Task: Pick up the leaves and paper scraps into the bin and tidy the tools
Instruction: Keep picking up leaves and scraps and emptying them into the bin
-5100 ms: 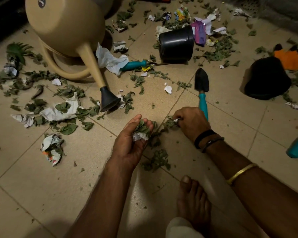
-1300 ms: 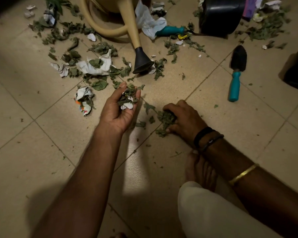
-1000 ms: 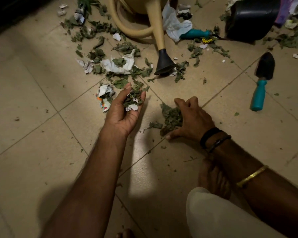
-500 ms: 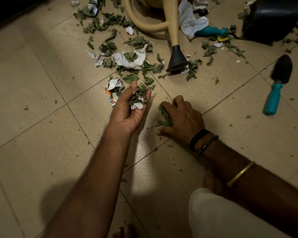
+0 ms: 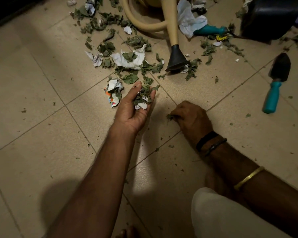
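The left hand, half open, is cupping leaves and scraps; the right hand is clutching a leaf clump. Beyond both hands, most litter and the trowel are lying uncollected.

floor tiles: matt, speckled | scraps: crumpled paper | trowel handle: smooth plastic
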